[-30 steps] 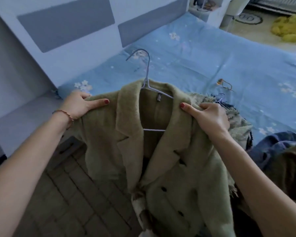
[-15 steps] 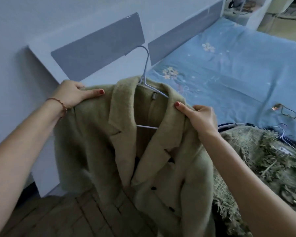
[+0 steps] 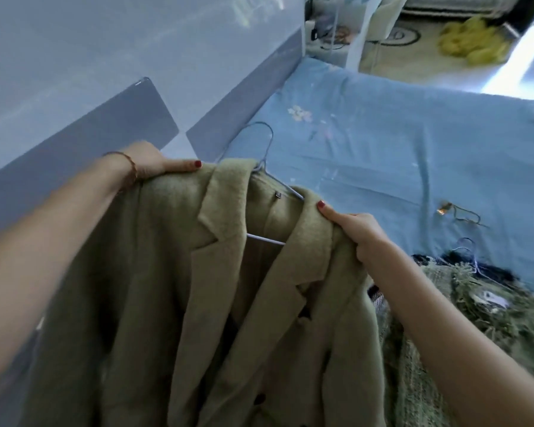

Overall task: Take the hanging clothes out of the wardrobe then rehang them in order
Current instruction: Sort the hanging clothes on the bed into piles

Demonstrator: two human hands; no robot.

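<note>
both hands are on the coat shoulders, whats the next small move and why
Probably shift one hand to the hanger hook. The left hand and right hand each grip a shoulder of the green wool coat, which already sits on the wire hanger, its hook standing free above the collar. Holding the hook would likely free the coat to hang for carrying to the wardrobe.

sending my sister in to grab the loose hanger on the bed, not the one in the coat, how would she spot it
Start at the blue bedspread and look to its near right edge, where a heap of clothes lies. The loose hanger pokes out at the top of that heap, only its pale wire hook showing. Unlike the hanger in the green coat, neither hand is near it.
</note>
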